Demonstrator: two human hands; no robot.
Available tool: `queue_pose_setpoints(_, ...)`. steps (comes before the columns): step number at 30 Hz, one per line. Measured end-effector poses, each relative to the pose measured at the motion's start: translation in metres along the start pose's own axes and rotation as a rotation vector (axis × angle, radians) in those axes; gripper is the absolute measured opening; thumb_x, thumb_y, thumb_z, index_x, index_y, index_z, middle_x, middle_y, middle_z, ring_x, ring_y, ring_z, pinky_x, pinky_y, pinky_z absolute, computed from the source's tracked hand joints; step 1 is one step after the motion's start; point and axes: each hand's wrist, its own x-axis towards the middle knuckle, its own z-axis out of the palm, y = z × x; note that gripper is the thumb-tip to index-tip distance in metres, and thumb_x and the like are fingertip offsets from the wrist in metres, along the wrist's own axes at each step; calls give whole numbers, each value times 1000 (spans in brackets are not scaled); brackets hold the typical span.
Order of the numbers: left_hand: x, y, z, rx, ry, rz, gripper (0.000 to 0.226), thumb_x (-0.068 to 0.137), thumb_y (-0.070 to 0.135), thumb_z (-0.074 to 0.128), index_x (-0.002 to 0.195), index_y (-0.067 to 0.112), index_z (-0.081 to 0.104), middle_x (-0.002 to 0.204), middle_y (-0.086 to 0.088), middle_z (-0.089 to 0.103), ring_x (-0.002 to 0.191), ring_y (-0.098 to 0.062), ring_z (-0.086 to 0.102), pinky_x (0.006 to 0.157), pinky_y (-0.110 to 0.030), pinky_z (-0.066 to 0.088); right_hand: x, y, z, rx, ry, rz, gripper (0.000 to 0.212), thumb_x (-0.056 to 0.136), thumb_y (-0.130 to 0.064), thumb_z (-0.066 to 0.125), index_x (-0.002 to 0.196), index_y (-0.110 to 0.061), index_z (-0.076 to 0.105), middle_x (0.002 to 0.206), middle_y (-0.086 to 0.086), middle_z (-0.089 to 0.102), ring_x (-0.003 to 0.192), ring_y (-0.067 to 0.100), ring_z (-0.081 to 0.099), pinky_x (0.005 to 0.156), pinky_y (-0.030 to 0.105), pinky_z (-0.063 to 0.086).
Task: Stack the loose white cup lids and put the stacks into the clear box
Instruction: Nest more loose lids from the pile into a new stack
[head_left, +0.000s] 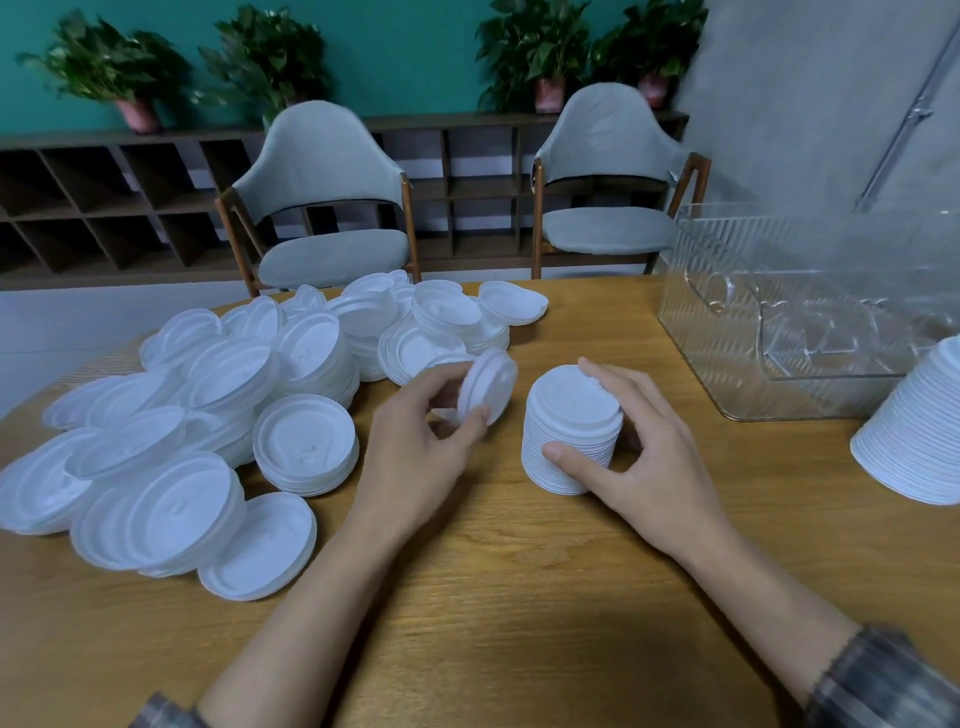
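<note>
Head view shows a wooden table (519, 597) with the work spread across it. Toward its left edge lies a wide heap of loose lids (208, 405), some lying singly and some already nested in short piles, reaching back to the far edge.

Just right of the heap, the left hand (415, 447) pinches a single lid (488, 387) between thumb and fingertips. It is tipped up almost on its rim, with its flat face turned toward the right.

Right beside it, near the middle of the table, stands a tall stack (571, 431) with its long axis upright. The right hand (639, 447) grips this stack, thumb pressed low on the near side and fingers curled over the far side and the top rim.

The held lid hangs just left of the stack's top and slightly above it, not touching. My judgement is that it has to be laid flat and carried a short way right to seat on top, and that the fingers over the rim may need to lift clear.

Further right, at the far right corner, sits the clear box (805, 312), with no white lids showing inside. It lies to the right of and beyond the stack, so the right hand is the nearer one for that move.

A second stack (919, 431) leans at the right edge, just in front of the box.
</note>
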Motion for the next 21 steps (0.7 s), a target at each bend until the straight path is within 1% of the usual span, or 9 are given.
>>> queue_pose_setpoints(4,3,1,-2,-202,130,-98,39,97,9,66,125,34,75,119,10,71,109,-14,70,90,-34,59,-1,-1,2,25,-8,4,78,76,-59,77,147,-37,53,139,-23,50,135,-1,47,104,6,35)
queue_pose_setpoints(6,5,6,-2,-365,118,-169,41,100,4,60,131,28,73,124,4,71,109,-13,72,90,-33,61,-1,-3,3,31,-23,4,80,77,-58,77,150,-38,50,138,-25,50,134,-1,48,104,10,39)
queue_pose_setpoints(9,3,11,1,-500,54,-245,41,101,3,62,138,21,67,111,10,76,97,-10,75,84,-29,62,-1,-5,4,51,-53,-1,87,78,-55,81,155,-42,41,139,-26,51,134,0,50,108,25,46)
queue_pose_setpoints(11,2,10,7,-450,36,-210,35,99,6,68,131,22,70,109,2,78,94,-19,76,88,-40,64,-2,-7,6,61,-67,-4,92,77,-55,82,156,-47,35,145,-29,48,137,-1,48,112,35,47)
queue_pose_setpoints(12,1,9,10,-411,35,-185,29,98,8,70,124,22,73,108,-2,78,95,-25,76,92,-47,62,-2,-8,6,61,-74,-6,93,77,-54,83,156,-50,33,147,-31,46,139,-1,46,113,37,46)
queue_pose_setpoints(14,0,10,16,-392,42,-151,16,96,11,74,109,20,78,101,-4,79,95,-32,74,93,-54,59,-2,-8,7,67,-86,-22,94,79,-51,83,155,-54,30,149,-32,45,140,-2,45,115,34,44)
queue_pose_setpoints(17,-1,12,21,-365,32,-131,8,95,18,78,99,24,82,97,0,80,96,-41,70,92,-59,58,-2,-8,7,45,-89,-50,89,79,-51,82,155,-51,34,146,-33,46,139,-6,43,111,15,38)
queue_pose_setpoints(19,-3,15,22,-328,23,-112,7,95,24,78,99,28,83,96,4,81,95,-34,72,90,-54,59,-2,-8,8,32,-76,-56,85,79,-51,82,153,-46,40,142,-33,48,137,-6,44,107,10,37)
queue_pose_setpoints(21,-4,16,22,-291,28,-109,8,91,31,81,99,31,83,91,8,79,90,-23,72,81,-40,59,-2,-8,8,36,-65,-56,83,79,-51,83,152,-43,44,140,-33,50,136,-5,47,108,15,40)
